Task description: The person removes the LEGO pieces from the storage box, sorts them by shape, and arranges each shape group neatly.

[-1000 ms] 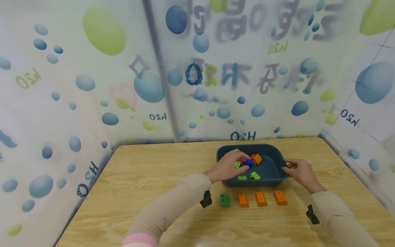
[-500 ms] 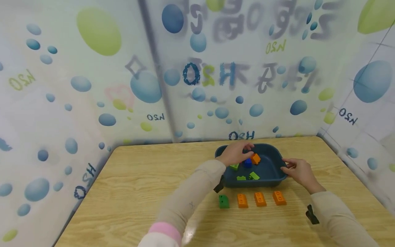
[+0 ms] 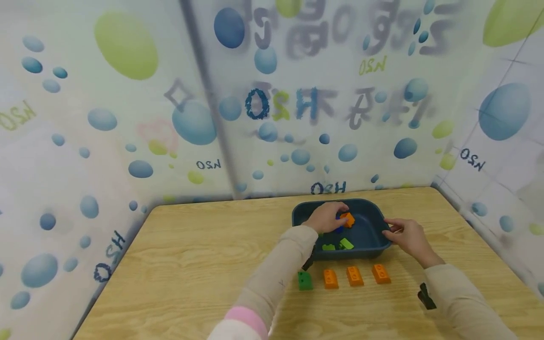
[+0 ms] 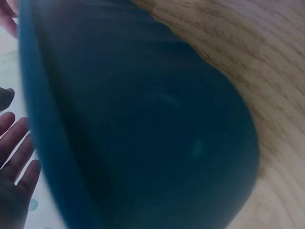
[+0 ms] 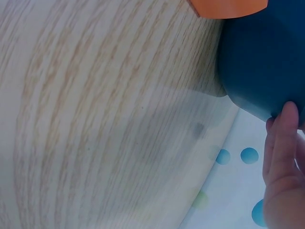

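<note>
Orange brick (image 3: 348, 219) in the blue tub (image 3: 374, 245) is now pinched by the left hand (image 3: 326, 217), which a second ago was beside the green one. The right hand (image 3: 405, 234) still grips the tub's rim on the table (image 3: 191, 264).

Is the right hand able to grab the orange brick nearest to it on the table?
Probably yes. The right hand grips the bin's rim, and the orange brick lies just in front with nothing between them. It must let go first.

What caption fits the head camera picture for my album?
Left hand reaches the orange brick in the blue bin; right hand holds its rim.
</note>
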`<control>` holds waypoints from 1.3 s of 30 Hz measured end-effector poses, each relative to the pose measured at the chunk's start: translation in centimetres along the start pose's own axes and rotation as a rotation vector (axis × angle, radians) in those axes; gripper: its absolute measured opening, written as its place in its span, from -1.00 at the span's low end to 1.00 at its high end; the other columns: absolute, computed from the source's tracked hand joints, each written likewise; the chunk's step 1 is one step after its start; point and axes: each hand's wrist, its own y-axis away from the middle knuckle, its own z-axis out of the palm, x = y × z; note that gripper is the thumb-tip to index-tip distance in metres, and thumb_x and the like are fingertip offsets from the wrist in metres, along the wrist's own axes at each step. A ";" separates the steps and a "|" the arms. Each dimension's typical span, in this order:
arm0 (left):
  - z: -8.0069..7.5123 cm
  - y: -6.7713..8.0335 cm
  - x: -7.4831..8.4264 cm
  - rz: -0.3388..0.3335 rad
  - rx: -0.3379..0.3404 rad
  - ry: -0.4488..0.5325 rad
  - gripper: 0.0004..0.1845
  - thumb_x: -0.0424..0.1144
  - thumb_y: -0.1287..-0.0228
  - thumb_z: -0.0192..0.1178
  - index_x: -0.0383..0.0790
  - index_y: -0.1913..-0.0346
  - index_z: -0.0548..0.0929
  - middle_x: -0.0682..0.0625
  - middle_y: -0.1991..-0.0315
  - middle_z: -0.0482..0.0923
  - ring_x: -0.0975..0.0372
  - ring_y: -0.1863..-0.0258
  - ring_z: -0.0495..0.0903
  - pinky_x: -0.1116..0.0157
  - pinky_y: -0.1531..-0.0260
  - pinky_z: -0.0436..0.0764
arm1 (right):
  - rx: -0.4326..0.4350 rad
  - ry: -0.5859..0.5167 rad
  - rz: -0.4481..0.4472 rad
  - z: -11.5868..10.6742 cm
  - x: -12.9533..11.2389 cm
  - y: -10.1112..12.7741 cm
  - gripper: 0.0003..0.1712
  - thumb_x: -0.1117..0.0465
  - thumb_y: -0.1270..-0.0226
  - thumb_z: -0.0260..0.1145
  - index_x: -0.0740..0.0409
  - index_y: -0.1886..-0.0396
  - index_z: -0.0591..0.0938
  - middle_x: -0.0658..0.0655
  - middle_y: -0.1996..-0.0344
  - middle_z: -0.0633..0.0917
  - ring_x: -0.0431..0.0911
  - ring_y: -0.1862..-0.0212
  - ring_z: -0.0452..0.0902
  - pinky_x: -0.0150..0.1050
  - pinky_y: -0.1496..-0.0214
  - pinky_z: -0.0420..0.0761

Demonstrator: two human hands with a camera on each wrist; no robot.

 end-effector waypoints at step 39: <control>-1.2 -2.6 -0.8 0.050 -0.029 0.092 -0.56 -0.16 -0.26 0.06 -0.11 -0.19 0.37 0.11 -0.10 0.42 0.33 -0.08 0.37 0.45 -0.06 0.28 | -0.005 -0.005 -0.019 0.2 0.1 0.0 -0.56 0.39 -0.03 0.28 0.51 0.05 0.49 0.28 0.43 0.60 -0.09 0.53 0.51 -0.35 0.60 0.49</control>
